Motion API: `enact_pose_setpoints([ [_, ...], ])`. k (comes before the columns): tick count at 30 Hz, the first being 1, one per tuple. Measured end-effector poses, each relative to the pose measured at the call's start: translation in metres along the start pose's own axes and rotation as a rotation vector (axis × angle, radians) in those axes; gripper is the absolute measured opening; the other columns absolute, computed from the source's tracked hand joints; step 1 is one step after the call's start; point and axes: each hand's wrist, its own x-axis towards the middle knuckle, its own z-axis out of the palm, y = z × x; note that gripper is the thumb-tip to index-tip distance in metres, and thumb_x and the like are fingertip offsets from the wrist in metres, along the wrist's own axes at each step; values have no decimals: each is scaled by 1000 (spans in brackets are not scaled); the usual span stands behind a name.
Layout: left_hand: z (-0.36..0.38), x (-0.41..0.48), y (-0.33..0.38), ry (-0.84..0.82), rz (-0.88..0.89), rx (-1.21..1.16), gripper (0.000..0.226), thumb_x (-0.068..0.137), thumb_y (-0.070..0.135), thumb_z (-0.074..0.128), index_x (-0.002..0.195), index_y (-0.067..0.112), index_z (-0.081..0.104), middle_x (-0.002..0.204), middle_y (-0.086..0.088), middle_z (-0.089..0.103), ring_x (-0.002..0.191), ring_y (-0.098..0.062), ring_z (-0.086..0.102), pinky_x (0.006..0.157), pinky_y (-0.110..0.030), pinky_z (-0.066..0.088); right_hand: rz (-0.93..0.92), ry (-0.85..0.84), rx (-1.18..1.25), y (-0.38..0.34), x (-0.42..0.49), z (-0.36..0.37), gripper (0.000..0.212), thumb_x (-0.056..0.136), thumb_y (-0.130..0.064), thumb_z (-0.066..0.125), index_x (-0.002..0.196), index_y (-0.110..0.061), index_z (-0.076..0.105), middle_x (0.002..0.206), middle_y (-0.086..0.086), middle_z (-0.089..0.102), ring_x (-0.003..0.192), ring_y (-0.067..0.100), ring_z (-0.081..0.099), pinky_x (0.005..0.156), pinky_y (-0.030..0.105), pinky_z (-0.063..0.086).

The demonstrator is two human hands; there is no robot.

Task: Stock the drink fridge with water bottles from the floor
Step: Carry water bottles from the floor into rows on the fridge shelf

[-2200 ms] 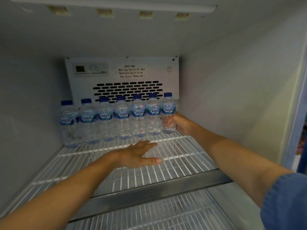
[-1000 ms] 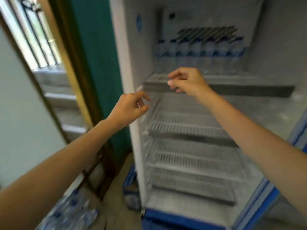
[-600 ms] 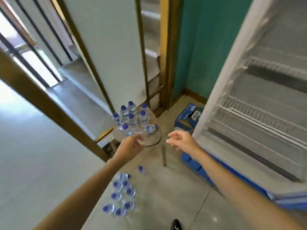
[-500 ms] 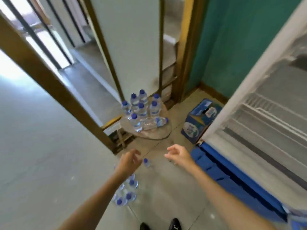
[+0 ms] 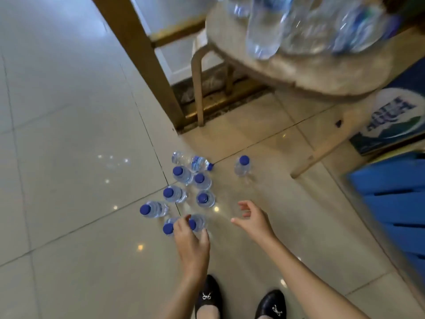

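Both empty, the left hand (image 5: 192,240) and right hand (image 5: 255,221) spread over bottles (image 5: 184,194) clustered on pale glossy floor tiles (image 5: 69,134).

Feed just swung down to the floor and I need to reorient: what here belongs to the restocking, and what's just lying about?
Job:
- cluster of floor bottles, one tipped over
- lone upright bottle
- left hand above the nearest bottles
- right hand, open, empty

Lying about:
- wooden stool and the bottles on it
- water carton
- door frame
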Motion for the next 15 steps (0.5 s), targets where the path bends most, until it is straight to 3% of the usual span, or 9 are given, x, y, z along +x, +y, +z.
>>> enact_pose_setpoints([
  [2,26,1,-29,110,-80,-73,56,76,5,71,125,5,46,121,-6,46,113,-19,44,94,-20,34,-46,-48,-37,23,25,31,58,72,-15,81,124,-16,55,117,-1,59,98,13,53,82,20,40],
  [5,54,10,-66,160,-181,-232,73,76,6,73,138,8,36,137,-10,46,125,-20,47,105,-35,40,-142,-73,-42,34,55,71,68,72,-16,81,131,-19,48,118,-7,54,106,7,49,84,16,35],
  [8,75,29,-95,133,-135,-296,77,78,10,73,143,16,33,142,1,46,128,-11,46,108,-31,37,-279,-41,-15,34,83,104,76,65,-18,85,130,-22,46,124,-7,57,114,9,52,90,19,39],
  [10,83,40,-99,137,-146,-344,74,78,14,74,141,23,36,136,9,51,120,-4,50,103,-26,39,-331,21,6,31,96,116,77,61,-25,86,126,-27,45,123,-7,58,114,14,55,94,29,44],
  [12,90,48,-102,160,-168,-381,66,76,16,76,132,31,43,119,19,58,105,-1,56,91,-19,43,-354,80,11,30,106,126,70,59,-32,84,117,-30,46,114,-6,62,105,19,59,88,35,49],
  [15,95,56,-101,180,-185,-422,56,72,17,79,114,39,48,90,27,62,85,-5,63,76,-17,46,-318,92,50,29,110,130,59,61,-24,83,109,-29,48,103,-7,64,93,16,62,79,30,51],
])
